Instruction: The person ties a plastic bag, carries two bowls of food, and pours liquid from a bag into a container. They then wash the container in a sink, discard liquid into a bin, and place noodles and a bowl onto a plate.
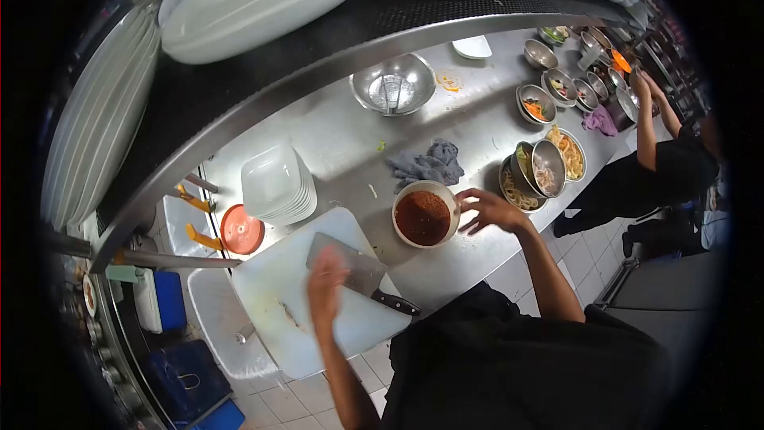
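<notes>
A white bowl (397,205) of dark red sauce with flecks in it stands on the steel counter. Its right rim is beside my right hand (489,213), whose fingers are spread; I cannot tell whether they touch it. Over the white cutting board (270,271) my left hand (325,291) is smeared by motion, so its fingers do not show clearly. A cleaver (362,272) with a black handle lies flat on the board, its blade partly behind that hand. Small scraps (290,314) lie on the board. Behind the bowl is a crumpled grey cloth (430,166).
Stacked white dishes (274,183) and a red lid (242,229) sit left. A large steel bowl (393,84) stands farther back. Several food bowls (547,167) fill the right side, where another person (676,163) works. A shelf (334,52) with plates overhangs the counter.
</notes>
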Tool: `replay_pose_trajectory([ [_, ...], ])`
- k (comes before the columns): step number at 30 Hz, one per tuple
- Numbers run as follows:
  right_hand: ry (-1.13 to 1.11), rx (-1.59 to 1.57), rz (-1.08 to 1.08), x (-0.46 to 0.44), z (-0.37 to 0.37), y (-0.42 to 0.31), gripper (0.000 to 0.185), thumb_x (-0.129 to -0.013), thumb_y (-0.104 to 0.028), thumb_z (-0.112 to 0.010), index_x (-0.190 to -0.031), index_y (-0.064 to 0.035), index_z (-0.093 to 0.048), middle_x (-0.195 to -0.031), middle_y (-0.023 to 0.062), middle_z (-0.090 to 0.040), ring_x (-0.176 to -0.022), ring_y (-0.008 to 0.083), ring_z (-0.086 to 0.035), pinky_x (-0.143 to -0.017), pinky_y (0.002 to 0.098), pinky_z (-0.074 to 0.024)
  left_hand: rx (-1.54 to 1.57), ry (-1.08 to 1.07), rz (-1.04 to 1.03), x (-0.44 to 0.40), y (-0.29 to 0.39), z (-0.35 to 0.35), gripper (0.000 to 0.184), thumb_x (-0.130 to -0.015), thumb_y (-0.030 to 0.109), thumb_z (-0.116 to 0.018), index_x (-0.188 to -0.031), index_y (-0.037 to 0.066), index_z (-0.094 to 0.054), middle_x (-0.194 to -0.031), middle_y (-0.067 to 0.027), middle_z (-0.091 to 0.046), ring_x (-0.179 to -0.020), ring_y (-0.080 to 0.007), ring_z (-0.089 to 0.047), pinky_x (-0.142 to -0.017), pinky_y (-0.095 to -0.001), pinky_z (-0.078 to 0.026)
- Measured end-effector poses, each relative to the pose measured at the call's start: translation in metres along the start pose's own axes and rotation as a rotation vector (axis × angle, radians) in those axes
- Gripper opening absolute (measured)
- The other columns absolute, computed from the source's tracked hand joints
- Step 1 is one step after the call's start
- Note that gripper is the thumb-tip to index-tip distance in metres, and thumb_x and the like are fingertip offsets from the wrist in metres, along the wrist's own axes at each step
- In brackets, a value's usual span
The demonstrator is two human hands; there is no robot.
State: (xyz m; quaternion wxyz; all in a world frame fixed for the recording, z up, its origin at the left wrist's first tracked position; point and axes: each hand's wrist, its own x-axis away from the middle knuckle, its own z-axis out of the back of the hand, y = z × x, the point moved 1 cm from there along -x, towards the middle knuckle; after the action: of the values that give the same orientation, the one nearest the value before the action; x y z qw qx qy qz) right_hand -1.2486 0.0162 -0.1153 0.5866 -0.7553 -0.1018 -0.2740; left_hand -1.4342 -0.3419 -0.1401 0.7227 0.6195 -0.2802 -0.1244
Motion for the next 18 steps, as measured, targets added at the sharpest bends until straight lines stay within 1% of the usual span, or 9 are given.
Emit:
replay_pose_trajectory([
  [1, 0.043, 0.100, -0.016, 0.010, -0.020, -0.011, 0.049, -0.091, -0.018, -0.059, -0.131, -0.0029, -0.035, -0.115, 0.0230, -0.058, -0.087, 0.0314, -0.068, -0.070, 0.0386, -0.0591, -0.354, -0.100, -0.002, -0.009, 0.013, -0.036, 0.050, -0.094, 0.039, -0.054, -0.129, 0.003, -0.052, -0.105, -0.0150, -0.067, -0.089, -0.0206, -0.067, -0.077, -0.0324, -0.050],
  [4, 0.103, -0.031, -0.078, -0.003, -0.020, 0.003, 0.044, -0.090, -0.016, -0.061, -0.122, 0.0000, -0.036, -0.120, 0.0246, -0.056, -0.086, 0.0314, -0.068, -0.072, 0.0387, -0.0594, -0.261, -0.208, 0.044, -0.042, 0.019, -0.091, 0.050, -0.094, 0.041, -0.053, -0.124, 0.001, -0.055, -0.102, -0.0175, -0.067, -0.088, -0.0229, -0.068, -0.077, -0.0330, -0.050],
  [7, 0.065, -0.165, -0.101, -0.016, -0.013, 0.017, 0.038, -0.091, -0.013, -0.059, -0.117, 0.0010, -0.036, -0.100, 0.0202, -0.059, -0.078, 0.0315, -0.069, -0.070, 0.0381, -0.0597, -0.239, -0.212, 0.088, -0.059, 0.022, -0.119, 0.048, -0.094, 0.042, -0.053, -0.114, -0.001, -0.059, -0.096, -0.0166, -0.068, -0.085, -0.0240, -0.068, -0.075, -0.0335, -0.050],
  [8, 0.067, -0.167, -0.014, -0.017, -0.013, 0.022, 0.036, -0.091, -0.014, -0.060, -0.115, 0.0020, -0.037, -0.091, 0.0184, -0.058, -0.073, 0.0318, -0.069, -0.069, 0.0377, -0.0600, -0.261, -0.186, -0.019, -0.061, 0.022, -0.124, 0.047, -0.094, 0.042, -0.054, -0.110, -0.001, -0.060, -0.093, -0.0153, -0.068, -0.083, -0.0226, -0.069, -0.074, -0.0329, -0.051],
  [9, 0.112, -0.124, -0.014, -0.018, -0.016, 0.019, 0.034, -0.091, -0.013, -0.059, -0.113, 0.0031, -0.039, -0.092, 0.0211, -0.059, -0.072, 0.0335, -0.069, -0.067, 0.0377, -0.0609, -0.289, -0.115, -0.113, -0.061, 0.022, -0.117, 0.046, -0.094, 0.042, -0.054, -0.106, -0.002, -0.062, -0.090, -0.0140, -0.069, -0.081, -0.0211, -0.069, -0.073, -0.0322, -0.051],
  [10, 0.114, -0.144, -0.028, -0.021, -0.019, 0.020, 0.032, -0.090, -0.011, -0.058, -0.111, 0.0035, -0.038, -0.091, 0.0235, -0.060, -0.071, 0.0338, -0.069, -0.064, 0.0365, -0.0610, -0.273, 0.009, -0.075, -0.059, 0.025, -0.110, 0.046, -0.094, 0.042, -0.054, -0.106, -0.002, -0.062, -0.090, -0.0140, -0.069, -0.081, -0.0211, -0.069, -0.073, -0.0322, -0.051],
  [12, 0.086, -0.143, -0.064, -0.033, -0.017, 0.013, 0.029, -0.090, -0.009, -0.056, -0.108, 0.0038, -0.038, -0.088, 0.0260, -0.062, -0.069, 0.0345, -0.069, -0.060, 0.0351, -0.0613, -0.230, -0.160, 0.126, -0.060, 0.033, -0.097, 0.041, -0.094, 0.038, -0.055, -0.104, 0.000, -0.064, -0.088, -0.0112, -0.068, -0.077, -0.0168, -0.068, -0.071, -0.0301, -0.051],
  [15, 0.010, -0.094, -0.052, -0.030, -0.030, -0.010, 0.026, -0.089, -0.008, -0.056, -0.105, 0.0031, -0.040, -0.081, 0.0246, -0.062, -0.065, 0.0347, -0.068, -0.058, 0.0343, -0.0614, -0.039, 0.082, 0.007, -0.039, 0.029, -0.050, 0.037, -0.094, 0.035, -0.055, -0.107, 0.002, -0.063, -0.090, -0.0094, -0.066, -0.074, -0.0144, -0.067, -0.067, -0.0274, -0.051],
  [18, -0.035, -0.001, -0.052, -0.022, -0.059, -0.045, 0.026, -0.090, -0.010, -0.057, -0.104, 0.0036, -0.040, -0.084, 0.0258, -0.063, -0.065, 0.0344, -0.069, -0.060, 0.0361, -0.0614, 0.104, 0.411, -0.009, -0.003, 0.020, 0.014, 0.034, -0.095, 0.034, -0.054, -0.113, 0.006, -0.062, -0.097, -0.0067, -0.065, -0.076, -0.0137, -0.065, -0.063, -0.0249, -0.050],
])
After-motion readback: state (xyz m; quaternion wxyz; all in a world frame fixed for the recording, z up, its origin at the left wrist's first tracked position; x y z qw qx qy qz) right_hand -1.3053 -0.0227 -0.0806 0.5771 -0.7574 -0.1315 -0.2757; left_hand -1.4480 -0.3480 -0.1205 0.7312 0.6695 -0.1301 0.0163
